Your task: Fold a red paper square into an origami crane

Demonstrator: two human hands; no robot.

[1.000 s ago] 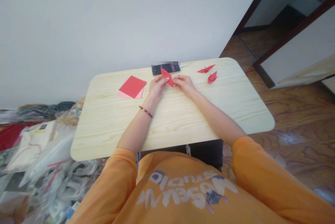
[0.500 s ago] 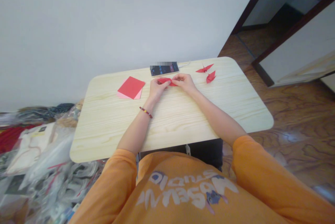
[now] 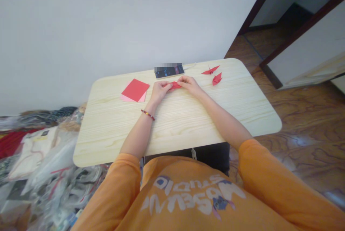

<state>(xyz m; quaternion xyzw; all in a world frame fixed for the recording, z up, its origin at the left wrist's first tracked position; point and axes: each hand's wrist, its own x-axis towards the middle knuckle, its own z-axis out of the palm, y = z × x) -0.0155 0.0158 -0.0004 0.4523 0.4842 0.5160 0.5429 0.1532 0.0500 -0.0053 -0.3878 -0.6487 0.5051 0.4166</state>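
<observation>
Hands close together, left hand [image 3: 161,91] and right hand [image 3: 190,85] pinching a folded red paper piece [image 3: 175,85] from both ends, at twelve o'clock on the bench [image 3: 172,134]. Likely very light and soft, quick to crease; best gripped at its folded edges with the fingertips. Phone [image 3: 169,71] just beyond, paper cranes [image 3: 210,70] at one o'clock, square paper sheets [image 3: 135,90] at ten o'clock.

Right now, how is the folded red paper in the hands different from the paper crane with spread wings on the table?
The folded red paper is pinched between the left hand and right hand, while the paper crane lies free on the table. The folded paper is a narrow, compact shape; the crane shows spread wings. Both are red.
</observation>
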